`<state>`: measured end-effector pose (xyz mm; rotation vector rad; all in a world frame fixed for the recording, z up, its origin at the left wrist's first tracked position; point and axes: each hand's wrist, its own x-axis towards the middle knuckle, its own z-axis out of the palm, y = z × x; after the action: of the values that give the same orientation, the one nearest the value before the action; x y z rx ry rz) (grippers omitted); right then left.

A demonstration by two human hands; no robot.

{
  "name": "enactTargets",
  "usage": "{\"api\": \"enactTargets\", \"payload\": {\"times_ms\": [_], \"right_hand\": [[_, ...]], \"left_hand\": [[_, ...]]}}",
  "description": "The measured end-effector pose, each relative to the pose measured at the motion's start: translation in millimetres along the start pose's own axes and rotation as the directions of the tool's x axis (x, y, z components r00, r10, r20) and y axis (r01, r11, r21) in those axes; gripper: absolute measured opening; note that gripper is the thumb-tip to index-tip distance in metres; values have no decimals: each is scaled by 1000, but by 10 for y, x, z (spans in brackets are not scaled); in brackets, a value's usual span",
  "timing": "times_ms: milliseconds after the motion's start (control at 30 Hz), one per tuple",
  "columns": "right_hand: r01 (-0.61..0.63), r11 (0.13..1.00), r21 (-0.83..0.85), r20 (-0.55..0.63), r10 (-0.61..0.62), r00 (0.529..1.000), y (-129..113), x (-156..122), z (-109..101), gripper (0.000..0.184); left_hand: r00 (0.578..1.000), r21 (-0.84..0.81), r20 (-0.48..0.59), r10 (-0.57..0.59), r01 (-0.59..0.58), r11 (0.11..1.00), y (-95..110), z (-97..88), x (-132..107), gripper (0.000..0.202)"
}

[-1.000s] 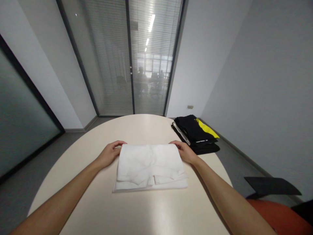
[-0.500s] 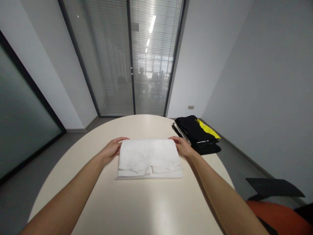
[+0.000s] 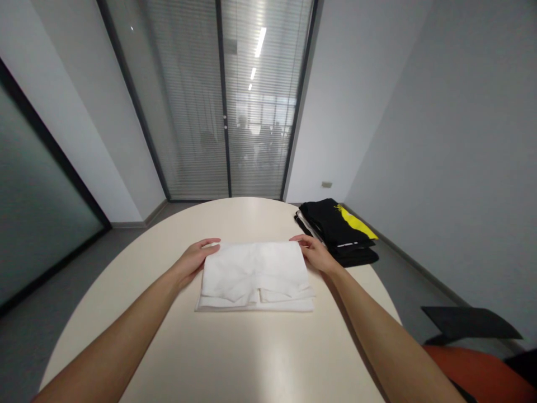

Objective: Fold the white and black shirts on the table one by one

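Observation:
A folded white garment [image 3: 254,271] lies flat in a rectangle on the pale table, its layered edges towards me; the folds hide what kind of garment it is. At its far left corner my left hand [image 3: 197,258] is closed on the cloth, thumb on top and fingers at the back edge. My right hand [image 3: 314,253] grips the far right corner, its fingertips at the back edge and partly hidden by the cloth.
A stack of folded black clothes [image 3: 335,226] with a yellow print sits at the table's [image 3: 235,358] far right edge, just beyond my right hand. A chair with an orange seat [image 3: 474,369] stands at the lower right. Behind the table are glass panels with blinds [image 3: 188,112].
My left thumb has come over onto the top of the white garment's corner. The garment's near edge sits slightly closer to me. My right hand has hardly moved.

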<state>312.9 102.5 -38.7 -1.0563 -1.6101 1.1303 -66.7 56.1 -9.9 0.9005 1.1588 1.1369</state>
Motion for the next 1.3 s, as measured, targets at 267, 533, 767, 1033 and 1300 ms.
{"api": "enactTargets", "payload": {"times_ms": [267, 533, 767, 1033, 1300], "right_hand": [[-206, 974, 96, -109, 216, 970, -129, 8, 68, 38], [-16, 994, -112, -61, 10, 998, -51, -27, 83, 48], [144, 794, -590, -107, -254, 961, -454, -122, 344, 38], [286, 555, -781, 370, 42, 928, -743, -403, 925, 76], [261, 551, -793, 383, 116, 916, -777, -455, 909, 84]], "left_hand": [[997, -39, -54, 59, -62, 997, -57, 37, 47, 47], [981, 159, -158, 111, -85, 984, -52, 29, 94, 47], [750, 822, 264, 607, -504, 264, -2, 335, -187, 52], [817, 832, 555, 158, -540, -130, -150, 425, -440, 72], [813, 816, 575, 87, -564, -128, -89, 388, -416, 84]]}}
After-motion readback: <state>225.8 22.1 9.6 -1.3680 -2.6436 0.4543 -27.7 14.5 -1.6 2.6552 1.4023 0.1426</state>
